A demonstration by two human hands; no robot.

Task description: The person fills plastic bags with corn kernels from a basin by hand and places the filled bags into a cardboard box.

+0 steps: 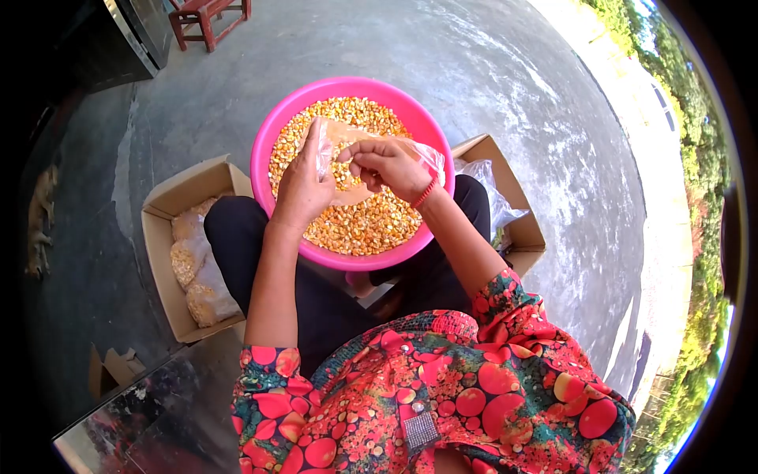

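Observation:
A pink basin full of yellow-orange corn kernels sits at my knees. Over the corn is a thin plastic bag, partly see-through and partly tan. My left hand grips the bag's left edge, fingers pointing up and thumb on the near side. At the bag's middle, my right hand has its fingers curled in, with a red bracelet on the wrist. Whatever lies between those fingertips is too small to make out. Part of the bag is hidden behind the right hand.
Left of the basin, a cardboard box holds filled plastic bags. Another cardboard box at the right contains clear plastic bags. A red wooden stool stands far left on the concrete floor. An animal lies at the left.

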